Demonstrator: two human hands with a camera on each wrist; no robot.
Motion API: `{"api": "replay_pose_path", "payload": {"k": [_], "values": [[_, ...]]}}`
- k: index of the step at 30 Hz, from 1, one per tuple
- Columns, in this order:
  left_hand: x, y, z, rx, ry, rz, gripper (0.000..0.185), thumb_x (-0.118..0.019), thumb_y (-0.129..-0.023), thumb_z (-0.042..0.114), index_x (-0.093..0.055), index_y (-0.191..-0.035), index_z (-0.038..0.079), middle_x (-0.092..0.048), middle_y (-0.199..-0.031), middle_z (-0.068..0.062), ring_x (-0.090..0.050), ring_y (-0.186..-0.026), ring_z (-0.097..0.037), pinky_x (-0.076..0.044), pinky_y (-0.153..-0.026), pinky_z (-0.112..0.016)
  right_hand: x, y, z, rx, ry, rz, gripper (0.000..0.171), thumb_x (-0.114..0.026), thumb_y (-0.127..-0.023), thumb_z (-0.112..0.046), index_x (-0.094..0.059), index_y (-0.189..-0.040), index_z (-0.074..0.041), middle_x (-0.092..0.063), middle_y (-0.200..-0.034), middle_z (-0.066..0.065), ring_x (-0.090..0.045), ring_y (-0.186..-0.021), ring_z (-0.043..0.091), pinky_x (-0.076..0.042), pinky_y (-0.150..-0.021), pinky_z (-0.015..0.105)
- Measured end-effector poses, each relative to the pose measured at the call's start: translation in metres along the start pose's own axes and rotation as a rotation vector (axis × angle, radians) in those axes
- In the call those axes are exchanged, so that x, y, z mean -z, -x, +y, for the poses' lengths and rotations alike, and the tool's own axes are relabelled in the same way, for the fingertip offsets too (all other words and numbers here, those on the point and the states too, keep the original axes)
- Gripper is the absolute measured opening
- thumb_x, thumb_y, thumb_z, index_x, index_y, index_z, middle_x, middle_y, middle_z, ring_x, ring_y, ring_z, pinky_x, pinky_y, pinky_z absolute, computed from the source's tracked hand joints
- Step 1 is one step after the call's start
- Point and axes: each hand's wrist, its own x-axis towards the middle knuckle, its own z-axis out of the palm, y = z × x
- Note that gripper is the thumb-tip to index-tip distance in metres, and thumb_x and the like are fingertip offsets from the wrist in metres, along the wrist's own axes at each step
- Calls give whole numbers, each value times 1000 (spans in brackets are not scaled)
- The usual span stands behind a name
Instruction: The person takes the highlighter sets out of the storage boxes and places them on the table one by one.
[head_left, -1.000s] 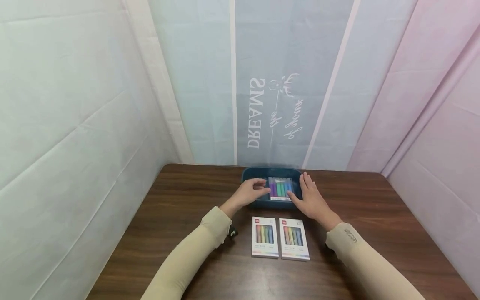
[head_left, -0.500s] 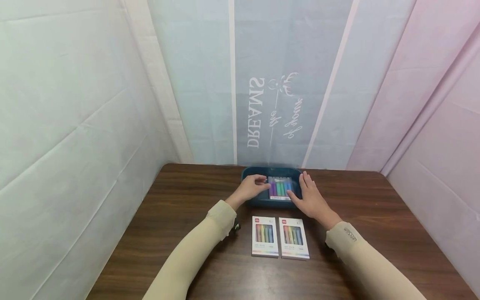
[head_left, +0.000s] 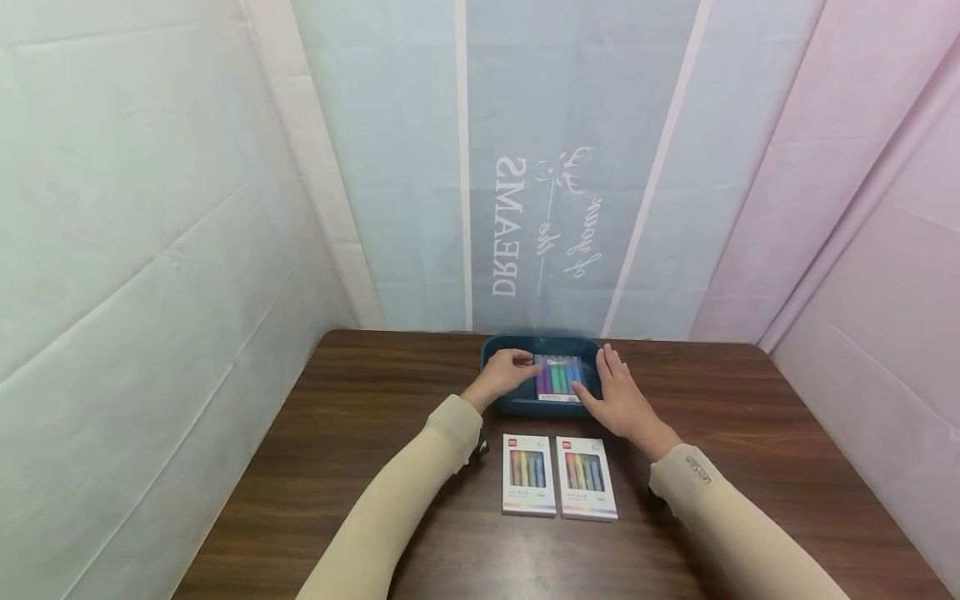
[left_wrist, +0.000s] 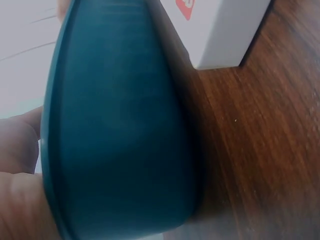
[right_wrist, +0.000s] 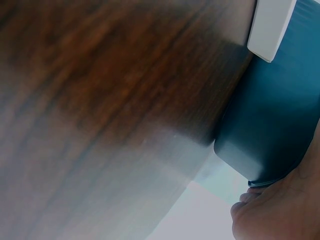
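Note:
A dark teal tray (head_left: 495, 398) sits at the table's far edge with a box of coloured markers (head_left: 558, 379) lying in it. My left hand (head_left: 517, 365) reaches over the tray's left rim, its curled fingers gripping the box's left edge. My right hand (head_left: 609, 375) lies with straight fingers along the box's right side, thumb near its front corner. The left wrist view is filled by the tray's outer wall (left_wrist: 125, 140), with fingers (left_wrist: 15, 150) at its rim. In the right wrist view the tray (right_wrist: 270, 115) shows above that hand (right_wrist: 280, 215).
Two more white marker boxes (head_left: 528, 475) (head_left: 587, 477) lie side by side on the brown wooden table (head_left: 337, 433), nearer me than the tray. Cloth walls close in the table at the back and both sides.
My left hand has slid slightly farther over the tray toward the box's far left corner. The right hand and the two boxes on the table have stayed put.

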Motion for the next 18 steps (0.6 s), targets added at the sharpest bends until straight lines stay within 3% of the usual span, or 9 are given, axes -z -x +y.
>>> {"api": "replay_pose_path", "payload": {"k": [7, 18], "values": [[-4, -1, 1, 1, -7, 9, 47, -71, -106, 29, -65, -144, 1, -70, -137, -15, -66, -126, -29, -55, -108, -44, 0, 1, 1, 2, -3, 12, 103, -53, -107, -63, -9, -168, 7, 1, -177, 28, -2, -164, 47, -13, -129, 66], [-8, 3, 1, 22, -109, -1, 50, -72, -105, 34, -66, -143, 1, -71, -136, -15, -66, -128, -29, -54, -109, -44, -4, 1, 3, 12, -1, 11, 106, -50, -106, -68, -10, -168, 8, 0, -177, 28, -2, -164, 47, -12, -129, 65]]}}
